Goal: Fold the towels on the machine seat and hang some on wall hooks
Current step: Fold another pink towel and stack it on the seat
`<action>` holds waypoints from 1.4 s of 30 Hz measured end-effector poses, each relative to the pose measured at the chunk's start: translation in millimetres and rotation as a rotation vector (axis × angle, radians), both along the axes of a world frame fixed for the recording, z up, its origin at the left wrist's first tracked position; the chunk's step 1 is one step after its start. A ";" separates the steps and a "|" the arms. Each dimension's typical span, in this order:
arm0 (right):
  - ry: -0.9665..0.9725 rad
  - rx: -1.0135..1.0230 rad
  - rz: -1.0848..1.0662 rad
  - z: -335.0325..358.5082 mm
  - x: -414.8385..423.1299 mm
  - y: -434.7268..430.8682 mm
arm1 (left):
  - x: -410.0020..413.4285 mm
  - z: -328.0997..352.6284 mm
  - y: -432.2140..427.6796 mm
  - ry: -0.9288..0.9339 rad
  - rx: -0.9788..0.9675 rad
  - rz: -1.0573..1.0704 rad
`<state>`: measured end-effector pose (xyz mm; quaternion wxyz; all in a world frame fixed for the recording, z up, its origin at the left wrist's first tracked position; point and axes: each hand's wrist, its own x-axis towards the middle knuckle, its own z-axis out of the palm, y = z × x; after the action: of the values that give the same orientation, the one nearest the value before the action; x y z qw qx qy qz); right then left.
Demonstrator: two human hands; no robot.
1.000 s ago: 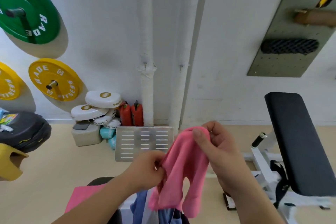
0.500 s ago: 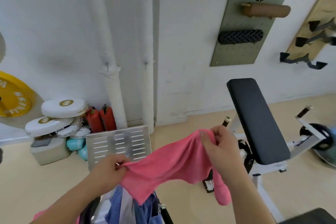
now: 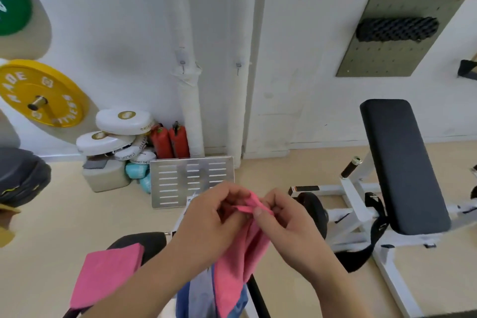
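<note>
A pink towel (image 3: 237, 266) hangs from both my hands in front of me. My left hand (image 3: 209, 219) and my right hand (image 3: 281, 217) pinch its top edge close together, fingers almost touching. A second pink towel (image 3: 105, 275) lies folded flat on the black machine seat (image 3: 144, 240) at lower left. A blue towel (image 3: 191, 297) hangs below the held one, partly hidden by it. Two small wall hooks (image 3: 182, 63) (image 3: 238, 66) stick out of the white pipes ahead.
A black padded bench (image 3: 402, 162) on a white frame stands at right. A metal slotted plate (image 3: 192, 181) leans on the floor ahead. White pads (image 3: 124, 119), red canisters (image 3: 170, 141) and a yellow weight plate (image 3: 38, 93) sit at left. A pegboard (image 3: 395, 57) hangs at upper right.
My hands came together, bringing the two held ends of the pink towel next to each other so it now hangs doubled. The view swung back to the left and down.
</note>
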<state>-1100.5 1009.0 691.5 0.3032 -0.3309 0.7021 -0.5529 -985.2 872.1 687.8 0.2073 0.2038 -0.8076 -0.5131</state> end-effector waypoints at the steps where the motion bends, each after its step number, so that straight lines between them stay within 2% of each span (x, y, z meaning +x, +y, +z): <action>1: -0.027 -0.020 0.029 -1.4 2.2 -2.7 | 2.3 -4.0 -1.8 -0.002 0.006 0.016; 5: 0.006 0.025 0.095 -8.6 6.6 -11.5 | 11.2 -15.9 -7.6 -0.034 -0.171 0.034; 11: 0.242 0.194 0.087 -21.3 0.0 -13.9 | 25.1 -23.4 -17.8 -0.056 -0.114 0.089; 15: 0.267 0.193 0.029 -21.6 3.8 -16.1 | 30.3 -23.6 -16.2 -0.102 -0.077 0.106; 16: 0.324 0.221 0.001 -22.9 3.1 -16.8 | 31.0 -26.8 -17.5 -0.106 -0.082 0.129; 19: 0.589 0.464 -0.023 -28.3 0.1 -20.0 | 34.2 -40.7 -21.5 -0.130 -0.071 0.182; 21: 0.635 0.596 0.026 -34.1 -1.2 -21.8 | 37.3 -48.0 -22.2 -0.142 -0.043 0.234; 23: 0.546 0.588 0.103 -42.4 -7.2 -19.8 | 40.2 -50.5 -23.6 -0.130 -0.015 0.306; 26: 0.333 0.451 0.201 -43.7 -13.6 -13.1 | 44.4 -49.8 -31.4 -0.124 -0.016 0.377; 32: 0.197 0.264 0.038 -34.3 -8.6 -5.9 | 52.4 -51.8 -35.6 -0.142 -0.029 0.425; 36: -0.102 0.119 0.076 -39.1 -7.4 2.8 | 56.4 -49.9 -35.3 -0.137 0.056 0.428; 39: -0.191 0.125 0.161 -41.5 -9.4 7.4 | 53.4 -47.6 -34.8 -0.133 0.089 0.428; 42: -0.180 0.201 0.162 -47.3 -14.3 11.5 | 53.7 -50.1 -38.3 -0.143 0.091 0.426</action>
<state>-1114.8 1020.5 644.2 0.4401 -0.3034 0.6948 -0.4812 -931.5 833.8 637.7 0.2440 0.4146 -0.7349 -0.4780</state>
